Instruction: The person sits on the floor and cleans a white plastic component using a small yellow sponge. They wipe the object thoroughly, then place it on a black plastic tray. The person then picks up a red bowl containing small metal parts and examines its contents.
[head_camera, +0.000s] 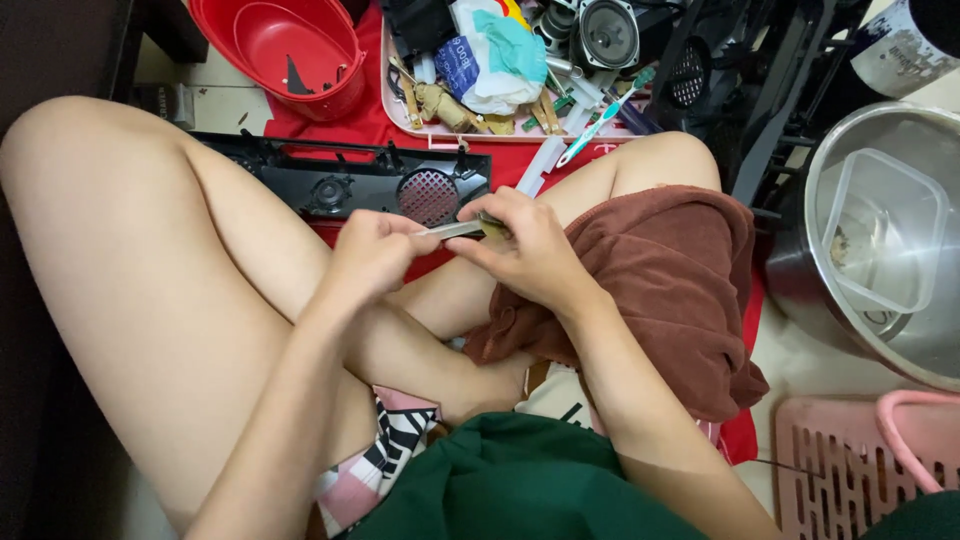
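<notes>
Red cloth (360, 125) covered the floor where the person sat cross-legged, with clutter spread all around. Over the crossed legs, the left hand (372, 255) was curled shut around one end of a thin, flat metal strip (452, 229), fingers folded in with no gap showing. The right hand (525, 250) met it from the other side, its thumb and fingertips pinched down on the strip's far end, where a small dark-greenish piece (491, 227) sat partly hidden under the fingers; what that piece was could not be told. The two hands were almost touching, and the strip lay roughly level between them.

A brown towel (680, 280) was draped over the right knee, just beside the right hand. Beyond the hands, a black plastic panel (340, 180) with a round mesh grille lay on the cloth. Farther off sat a red tub (290, 50) and a pink tray (420, 125) heaped with small parts. To the right stood a steel pot (850, 330) with a clear plastic container (890, 230) inside, and a pink basket (850, 470) near the corner.
</notes>
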